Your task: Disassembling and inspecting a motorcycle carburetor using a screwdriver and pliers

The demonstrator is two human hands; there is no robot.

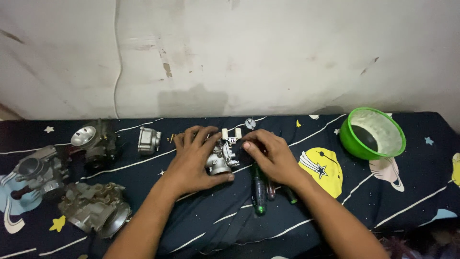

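A small silver carburetor (220, 160) with white plastic parts on top rests on a dark blue space-patterned cloth (407, 192). My left hand (194, 158) wraps around its left side, thumb under the round opening. My right hand (270, 156) touches its right side with the fingertips. Just beneath my right hand lie screwdrivers with dark handles, one green-tipped (259, 192).
A green bowl (373, 133) stands at the right. To the left sit a small metal float bowl (149, 139) and three more carburetors (96, 144), (38, 172), (96, 208). A small round metal part (250, 123) lies near the wall. A stained white wall rises behind.
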